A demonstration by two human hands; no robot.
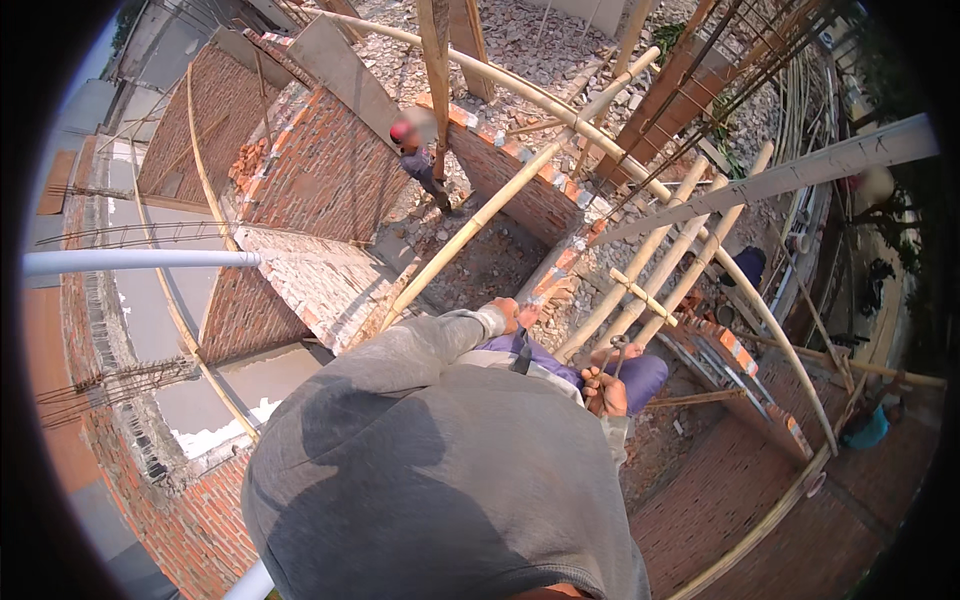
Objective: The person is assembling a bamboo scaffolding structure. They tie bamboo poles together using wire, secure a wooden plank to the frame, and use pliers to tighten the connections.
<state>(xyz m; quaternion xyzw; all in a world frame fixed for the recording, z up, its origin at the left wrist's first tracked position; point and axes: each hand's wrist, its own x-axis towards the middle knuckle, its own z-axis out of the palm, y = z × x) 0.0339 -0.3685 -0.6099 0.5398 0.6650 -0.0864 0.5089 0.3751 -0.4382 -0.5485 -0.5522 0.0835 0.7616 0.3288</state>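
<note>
My left hand (508,314), at the end of a grey sleeve, is low beside my purple trousers (555,368), next to the brick wall's edge. Its fingers are too small and bunched to tell what they hold, if anything. My right hand (606,394) is closed around a slim, dark metal hand tool (621,348) with a rounded end that points away from me. Its exact kind is unclear. The tool is above my right leg, beside the bamboo poles (640,293). My bare foot (603,355) shows behind the tool, close to the poles.
Long bamboo poles (470,235) cross below and ahead. A pale straight beam (780,180) slants in from the right. Brick walls (325,175) drop to rubble (380,70). A person in a red helmet (404,131) stands below. Rebar rods (690,95) rise at far right.
</note>
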